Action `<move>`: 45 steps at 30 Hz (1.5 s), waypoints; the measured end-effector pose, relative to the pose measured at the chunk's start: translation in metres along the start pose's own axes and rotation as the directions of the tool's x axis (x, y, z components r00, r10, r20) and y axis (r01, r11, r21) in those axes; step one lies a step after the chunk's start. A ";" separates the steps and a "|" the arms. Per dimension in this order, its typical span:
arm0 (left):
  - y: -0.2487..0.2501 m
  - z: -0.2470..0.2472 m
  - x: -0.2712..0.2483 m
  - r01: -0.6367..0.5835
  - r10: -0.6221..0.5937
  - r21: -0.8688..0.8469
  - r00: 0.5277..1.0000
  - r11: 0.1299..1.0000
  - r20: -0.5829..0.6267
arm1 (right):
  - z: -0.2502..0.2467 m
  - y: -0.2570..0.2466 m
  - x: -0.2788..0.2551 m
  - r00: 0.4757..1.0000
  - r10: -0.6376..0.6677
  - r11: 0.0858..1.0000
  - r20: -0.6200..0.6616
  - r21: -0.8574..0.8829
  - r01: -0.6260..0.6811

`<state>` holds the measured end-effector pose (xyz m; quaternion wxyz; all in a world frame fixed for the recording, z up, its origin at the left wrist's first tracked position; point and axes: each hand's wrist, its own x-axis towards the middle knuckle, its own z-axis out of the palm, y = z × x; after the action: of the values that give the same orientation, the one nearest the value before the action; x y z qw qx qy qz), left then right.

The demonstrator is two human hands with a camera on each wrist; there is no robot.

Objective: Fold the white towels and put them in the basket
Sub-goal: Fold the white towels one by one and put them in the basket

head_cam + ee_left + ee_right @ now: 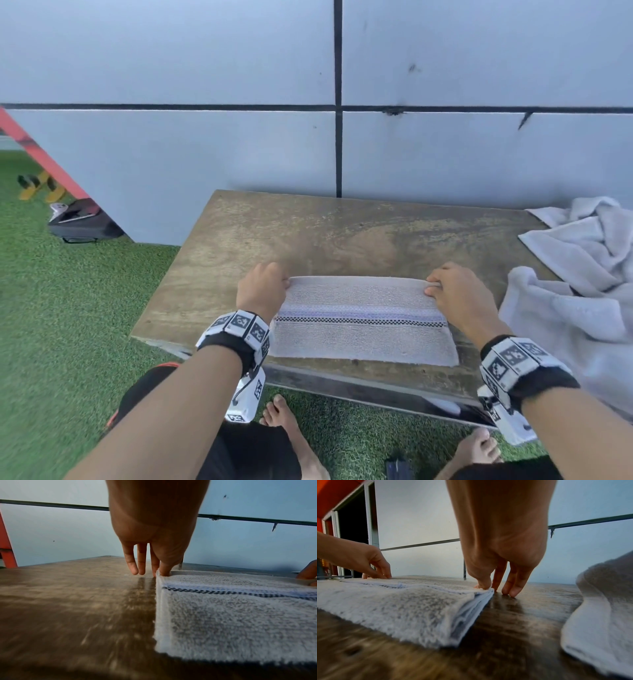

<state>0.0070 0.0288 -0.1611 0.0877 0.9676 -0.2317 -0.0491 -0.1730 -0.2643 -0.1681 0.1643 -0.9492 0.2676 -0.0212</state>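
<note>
A folded white towel (363,322) with a blue band and a black checked stripe lies flat near the front edge of the wooden table (274,233). My left hand (287,283) pinches its far left corner; in the left wrist view the thumb (164,570) presses on top of the towel (231,615) and the other fingers point down at the wood. My right hand (432,287) pinches the far right corner, thumb (483,584) on the layered edge of the towel (402,608). No basket is in view.
A heap of loose white towels (582,274) covers the table's right end and hangs over its edge. A grey panelled wall (205,154) stands right behind the table. On the green turf to the left lie a black bag (82,222) and a yellow object (41,186).
</note>
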 end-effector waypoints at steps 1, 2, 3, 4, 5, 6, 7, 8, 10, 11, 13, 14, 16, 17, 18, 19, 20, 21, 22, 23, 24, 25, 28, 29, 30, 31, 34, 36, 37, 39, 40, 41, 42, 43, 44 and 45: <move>0.001 0.000 -0.008 0.000 0.000 0.024 1.000 1.000 0.001 | 0.002 0.000 -0.007 1.000 0.008 1.000 0.008 -0.011 -0.008; 0.003 -0.001 -0.016 0.005 -0.005 0.051 1.000 0.999 0.007 | 0.004 0.000 -0.015 1.000 0.011 1.000 0.014 -0.022 -0.011; 0.005 -0.003 -0.025 0.010 -0.011 0.065 1.000 0.998 0.009 | 0.007 0.000 -0.022 1.000 0.010 0.999 0.019 -0.033 -0.010; 0.006 -0.004 -0.032 0.015 -0.017 0.077 1.000 0.997 0.014 | 0.008 -0.001 -0.028 1.000 0.005 0.999 0.030 -0.042 -0.004; 0.006 -0.006 -0.037 0.011 -0.014 0.086 1.000 0.996 0.025 | 0.008 -0.001 -0.034 0.999 0.006 0.999 0.047 -0.047 -0.004; 0.006 -0.008 -0.041 0.002 -0.007 0.098 0.999 0.995 0.051 | 0.007 -0.002 -0.038 0.998 0.014 0.998 0.065 -0.054 -0.011; 0.007 -0.012 -0.043 -0.015 0.006 0.108 0.997 0.994 0.083 | 0.003 -0.003 -0.041 0.995 0.027 0.998 0.091 -0.060 -0.022; 0.006 -0.015 -0.045 -0.034 0.021 0.121 0.994 0.992 0.111 | -0.003 -0.006 -0.043 0.991 0.043 0.998 0.125 -0.061 -0.036; 0.008 -0.028 -0.044 -0.076 0.055 0.149 0.988 0.986 0.144 | -0.017 -0.011 -0.040 0.986 0.063 0.997 0.153 -0.043 -0.058; 0.010 -0.036 -0.042 -0.096 0.075 0.163 0.989 0.982 0.128 | -0.026 -0.014 -0.037 0.988 0.062 0.998 0.139 -0.027 -0.059; 0.015 -0.058 -0.037 -0.114 0.105 0.162 0.992 0.980 0.063 | -0.049 -0.021 -0.030 0.997 0.035 0.999 0.064 -0.013 -0.035; 0.017 -0.070 -0.034 -0.116 0.113 0.142 0.993 0.983 0.027 | -0.061 -0.023 -0.027 1.000 0.017 1.000 0.008 0.006 -0.017; 0.017 -0.093 -0.030 -0.132 0.136 0.061 0.989 0.989 -0.058 | -0.083 -0.024 -0.021 0.993 -0.034 0.993 -0.114 0.108 0.047; 0.014 -0.102 -0.030 -0.169 0.168 0.005 0.977 0.986 -0.127 | -0.093 -0.023 -0.019 0.982 -0.069 0.981 -0.176 0.164 0.099; 0.011 -0.107 -0.030 -0.233 0.219 -0.041 0.953 0.972 -0.209 | -0.100 -0.020 -0.018 0.969 -0.092 0.963 -0.230 0.226 0.144; 0.007 -0.111 -0.033 -0.327 0.293 -0.075 0.910 0.942 -0.293 | -0.105 -0.017 -0.020 0.957 -0.097 0.940 -0.274 0.291 0.179; 0.002 -0.110 -0.037 -0.419 0.366 -0.082 0.859 0.904 -0.358 | -0.108 -0.014 -0.023 0.946 -0.091 0.918 -0.312 0.343 0.201; -0.002 -0.108 -0.041 -0.486 0.424 -0.067 0.814 0.871 -0.396 | -0.109 -0.011 -0.028 0.934 -0.093 0.903 -0.345 0.367 0.225; -0.006 -0.103 -0.045 -0.518 0.458 -0.049 0.794 0.854 -0.399 | -0.106 -0.007 -0.035 0.927 -0.105 0.904 -0.360 0.355 0.240; -0.010 -0.094 -0.049 -0.537 0.479 -0.052 0.788 0.842 -0.387 | -0.101 -0.004 -0.043 0.927 -0.132 0.911 -0.350 0.325 0.252; -0.015 -0.082 -0.053 -0.539 0.484 -0.076 0.802 0.839 -0.350 | -0.093 0.000 -0.052 0.936 -0.157 0.922 -0.316 0.293 0.253; -0.021 -0.069 -0.054 -0.518 0.473 -0.111 0.836 0.849 -0.279 | -0.084 0.006 -0.059 0.951 -0.170 0.932 -0.258 0.272 0.240; -0.030 -0.036 -0.068 -0.333 0.342 -0.134 0.938 0.933 0.050 | -0.051 0.022 -0.075 0.995 -0.099 0.966 -0.003 0.239 0.097; -0.031 -0.027 -0.073 -0.283 0.298 -0.150 0.950 0.947 0.092 | -0.039 0.026 -0.077 0.996 -0.069 0.970 0.053 0.235 0.055; -0.031 -0.019 -0.076 -0.224 0.243 -0.168 0.964 0.960 0.103 | -0.029 0.027 -0.079 0.996 -0.040 0.972 0.081 0.234 0.020; -0.028 -0.014 -0.079 -0.163 0.181 -0.175 0.979 0.971 0.096 | -0.020 0.026 -0.081 0.996 -0.006 0.971 0.086 0.238 -0.015; -0.019 -0.008 -0.083 0.028 -0.008 -0.159 0.992 0.987 0.122 | -0.006 0.014 -0.079 0.993 0.098 0.969 0.071 0.220 -0.112; -0.015 -0.007 -0.082 0.118 -0.101 -0.100 0.983 0.988 0.155 | -0.001 0.009 -0.072 0.986 0.154 0.968 0.061 0.192 -0.163; -0.014 -0.005 -0.082 0.139 -0.123 -0.084 0.978 0.987 0.168 | 0.002 0.007 -0.068 0.982 0.183 0.963 0.056 0.192 -0.190; -0.011 -0.002 -0.079 0.160 -0.141 -0.099 0.974 0.982 0.176 | 0.007 0.006 -0.062 0.975 0.216 0.959 0.045 0.177 -0.221; -0.009 -0.001 -0.079 0.171 -0.148 -0.116 0.972 0.978 0.184 | 0.008 0.005 -0.060 0.975 0.218 0.961 0.042 0.167 -0.222; -0.008 0.000 -0.078 0.170 -0.145 -0.122 0.972 0.978 0.185 | 0.007 0.004 -0.060 0.975 0.220 0.961 0.030 0.166 -0.222; -0.007 -0.001 -0.078 0.173 -0.147 -0.130 0.971 0.976 0.189 | 0.005 0.001 -0.060 0.975 0.224 0.960 0.013 0.168 -0.223; -0.006 -0.003 -0.077 0.167 -0.139 -0.146 0.974 0.975 0.181 | 0.002 0.000 -0.061 0.974 0.228 0.959 -0.006 0.172 -0.223; -0.005 -0.006 -0.076 0.160 -0.132 -0.163 0.977 0.974 0.169 | -0.001 -0.002 -0.062 0.972 0.232 0.958 -0.024 0.179 -0.224; -0.005 -0.010 -0.075 0.145 -0.118 -0.175 0.980 0.974 0.158 | -0.004 -0.002 -0.061 0.971 0.238 0.955 -0.038 0.189 -0.226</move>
<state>-0.0561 0.0687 -0.1486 0.1570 0.9622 -0.1670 -0.1472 -0.2248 -0.2325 -0.1604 0.2444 -0.8909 0.3789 -0.0551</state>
